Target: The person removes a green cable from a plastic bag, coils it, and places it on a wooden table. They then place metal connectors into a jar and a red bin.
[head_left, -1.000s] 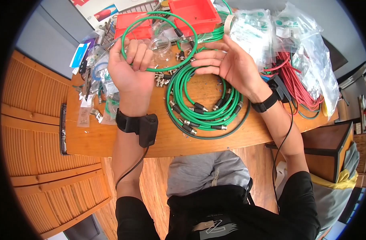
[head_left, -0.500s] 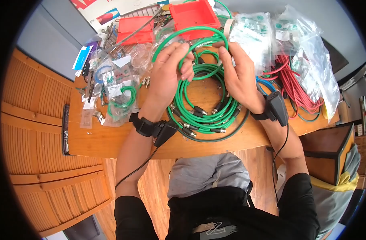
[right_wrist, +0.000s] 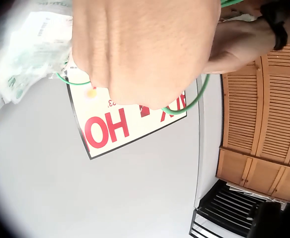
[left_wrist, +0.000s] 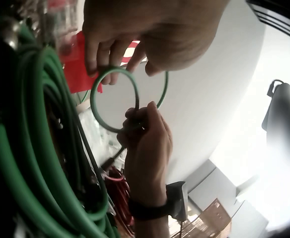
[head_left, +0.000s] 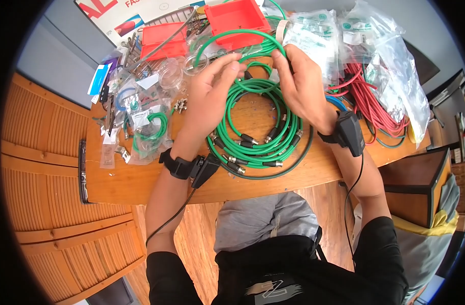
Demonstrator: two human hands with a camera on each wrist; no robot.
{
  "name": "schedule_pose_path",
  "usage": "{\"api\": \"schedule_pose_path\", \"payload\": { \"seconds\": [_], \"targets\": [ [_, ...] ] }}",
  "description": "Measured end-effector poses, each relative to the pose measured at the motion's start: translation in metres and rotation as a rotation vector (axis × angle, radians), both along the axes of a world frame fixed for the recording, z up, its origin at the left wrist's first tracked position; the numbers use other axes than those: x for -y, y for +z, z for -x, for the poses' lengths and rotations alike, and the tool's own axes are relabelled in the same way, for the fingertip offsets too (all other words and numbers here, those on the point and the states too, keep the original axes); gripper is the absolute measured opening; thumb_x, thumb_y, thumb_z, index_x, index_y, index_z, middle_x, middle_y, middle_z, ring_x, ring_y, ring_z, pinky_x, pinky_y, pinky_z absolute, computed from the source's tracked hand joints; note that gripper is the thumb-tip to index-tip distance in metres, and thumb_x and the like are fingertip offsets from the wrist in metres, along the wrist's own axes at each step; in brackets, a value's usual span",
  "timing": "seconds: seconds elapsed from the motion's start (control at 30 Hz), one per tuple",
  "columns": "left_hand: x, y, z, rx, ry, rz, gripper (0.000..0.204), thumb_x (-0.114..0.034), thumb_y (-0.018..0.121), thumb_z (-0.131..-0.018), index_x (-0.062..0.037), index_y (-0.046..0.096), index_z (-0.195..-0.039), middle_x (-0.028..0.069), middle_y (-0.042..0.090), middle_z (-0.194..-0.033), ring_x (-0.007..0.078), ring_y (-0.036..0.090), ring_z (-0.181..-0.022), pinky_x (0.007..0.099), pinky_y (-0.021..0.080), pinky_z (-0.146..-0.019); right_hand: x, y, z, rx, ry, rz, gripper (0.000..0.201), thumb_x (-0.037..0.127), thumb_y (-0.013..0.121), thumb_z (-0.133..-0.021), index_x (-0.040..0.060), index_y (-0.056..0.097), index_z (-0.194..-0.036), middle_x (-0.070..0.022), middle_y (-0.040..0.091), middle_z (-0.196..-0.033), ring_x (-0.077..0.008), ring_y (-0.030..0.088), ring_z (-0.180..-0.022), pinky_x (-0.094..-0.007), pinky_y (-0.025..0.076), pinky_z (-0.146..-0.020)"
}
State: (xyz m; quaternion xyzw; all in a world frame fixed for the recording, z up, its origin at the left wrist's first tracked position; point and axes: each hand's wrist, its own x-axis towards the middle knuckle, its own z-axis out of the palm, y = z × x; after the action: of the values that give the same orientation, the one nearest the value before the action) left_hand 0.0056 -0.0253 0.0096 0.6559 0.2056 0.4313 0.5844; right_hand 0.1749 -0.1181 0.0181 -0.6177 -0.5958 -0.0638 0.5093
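Note:
A raised loop of green cable (head_left: 236, 31) arches between the hands, above a larger coil of green cables (head_left: 227, 140) with black-sleeved metal connectors. The right hand (head_left: 306, 89) pinches the loop's right side between thumb and fingers. At its left side, the left hand (head_left: 207, 99) has its fingers loosely extended, touching or very near the cable. In the left wrist view, the left hand's fingers hang at the top of the small loop (left_wrist: 94, 106), thumb apart, while the right hand (left_wrist: 150, 148) grips it from below. The right hand's back (right_wrist: 145, 49) hides its fingertips in the right wrist view.
Red trays (head_left: 237, 23) and clear round containers (head_left: 170, 73) are at the back. Bagged parts (head_left: 141, 114) lie at the left. Clear plastic bags (head_left: 313, 43) and red cables (head_left: 367, 101) lie at the right. Loose metal connectors (head_left: 180, 105) sit left of the coil.
Over the last second, the left hand moved right with the loop, and the right hand took hold of it. Since half a second ago, the left fingers have loosened and extended.

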Motion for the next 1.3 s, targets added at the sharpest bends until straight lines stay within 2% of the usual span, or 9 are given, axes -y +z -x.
{"api": "schedule_pose_path", "payload": {
  "seconds": [0.17, 0.33, 0.4, 0.47, 0.67, 0.87, 1.0, 1.17, 1.3],
  "targets": [
    [0.004, 0.012, 0.012, -0.023, 0.089, -0.319, 0.028, -0.014, 0.069, -0.096, 0.0026, 0.068, -0.119, 0.0096, 0.073, -0.11, 0.0158, 0.066, -0.102, 0.0303, 0.052, -0.091, 0.003, 0.013, -0.014, -0.008, 0.018, 0.076, 0.026, 0.018, 0.058, -0.101, -0.0027, 0.055, -0.085, -0.0241, 0.058, -0.074, -0.0443, 0.056, -0.067, -0.0472, 0.044, -0.061],
    [0.002, 0.02, 0.004, 0.005, 0.371, -0.65, 0.031, -0.012, 0.077, -0.087, 0.0012, 0.069, -0.113, 0.0102, 0.073, -0.108, 0.0181, 0.07, -0.092, 0.0301, 0.054, -0.084, 0.006, 0.013, -0.011, -0.167, 0.31, 0.313, 0.027, 0.02, 0.056, -0.101, -0.0037, 0.06, -0.089, -0.0245, 0.06, -0.074, -0.0435, 0.058, -0.069, -0.0464, 0.046, -0.063],
    [0.0, 0.021, 0.002, -0.073, 0.304, -0.706, 0.032, -0.013, 0.08, -0.084, 0.0006, 0.07, -0.111, 0.0103, 0.073, -0.105, 0.0175, 0.069, -0.085, 0.0287, 0.054, -0.079, 0.006, 0.009, -0.008, -0.066, 0.376, 0.289, 0.025, 0.019, 0.057, -0.101, -0.0036, 0.061, -0.091, -0.0244, 0.061, -0.075, -0.0435, 0.059, -0.07, -0.0459, 0.047, -0.063],
    [-0.005, 0.01, 0.007, -0.157, 0.064, -0.624, 0.033, -0.015, 0.081, -0.083, -0.0002, 0.07, -0.11, 0.0096, 0.073, -0.099, 0.016, 0.066, -0.076, 0.027, 0.053, -0.072, 0.003, -0.002, -0.006, 0.002, 0.408, 0.272, 0.023, 0.019, 0.059, -0.099, -0.0035, 0.062, -0.093, -0.024, 0.061, -0.076, -0.0427, 0.059, -0.068, -0.0453, 0.047, -0.062],
    [-0.013, 0.01, 0.019, -0.54, 0.012, -0.553, 0.025, -0.013, 0.076, -0.09, 0.0007, 0.071, -0.11, 0.0007, 0.07, -0.088, 0.0061, 0.058, -0.077, 0.0234, 0.047, -0.067, -0.002, -0.01, -0.009, -0.034, 0.393, 0.234, 0.02, 0.018, 0.065, -0.096, -0.0016, 0.064, -0.1, -0.0209, 0.063, -0.077, -0.0321, 0.061, -0.062, -0.0396, 0.048, -0.059],
    [-0.02, 0.014, 0.024, -0.158, -0.062, -0.107, 0.018, -0.017, 0.072, -0.096, 0.0002, 0.072, -0.102, -0.0034, 0.067, -0.081, 0.0012, 0.056, -0.071, 0.0209, 0.043, -0.059, -0.005, -0.017, -0.007, -0.433, 0.525, 0.28, 0.028, 0.024, 0.07, -0.097, -0.0014, 0.07, -0.11, -0.002, 0.066, -0.078, -0.0079, 0.058, -0.067, -0.0277, 0.047, -0.059],
    [-0.018, 0.021, 0.027, -0.093, -0.165, 0.078, 0.019, -0.018, 0.068, -0.099, 0.0003, 0.072, -0.096, -0.0054, 0.061, -0.073, -0.0011, 0.049, -0.061, 0.0177, 0.036, -0.053, 0.004, 0.011, -0.015, -0.71, 0.541, 0.486, 0.025, 0.024, 0.07, -0.098, 0.0035, 0.072, -0.112, 0.0029, 0.067, -0.081, -0.0011, 0.053, -0.067, -0.0185, 0.039, -0.056],
    [-0.025, 0.036, 0.044, -0.146, -0.205, 0.115, 0.024, -0.022, 0.067, -0.1, -0.0004, 0.07, -0.09, -0.0089, 0.052, -0.064, -0.0024, 0.036, -0.05, 0.0181, 0.026, -0.045, 0.003, 0.012, -0.017, -0.78, 0.528, 0.427, 0.024, 0.021, 0.072, -0.096, 0.003, 0.072, -0.111, 0.0051, 0.064, -0.078, 0.0003, 0.046, -0.062, -0.0183, 0.032, -0.052],
    [-0.02, 0.038, 0.041, -0.133, -0.125, 0.021, 0.026, -0.022, 0.067, -0.099, -0.0004, 0.07, -0.086, -0.0052, 0.057, -0.068, 0.0006, 0.045, -0.058, 0.0195, 0.034, -0.052, 0.002, 0.013, -0.017, -0.869, 0.607, 0.39, 0.021, 0.015, 0.072, -0.095, 0.002, 0.072, -0.112, 0.0058, 0.061, -0.077, -0.0002, 0.042, -0.059, -0.0186, 0.03, -0.051]
  ]
}}
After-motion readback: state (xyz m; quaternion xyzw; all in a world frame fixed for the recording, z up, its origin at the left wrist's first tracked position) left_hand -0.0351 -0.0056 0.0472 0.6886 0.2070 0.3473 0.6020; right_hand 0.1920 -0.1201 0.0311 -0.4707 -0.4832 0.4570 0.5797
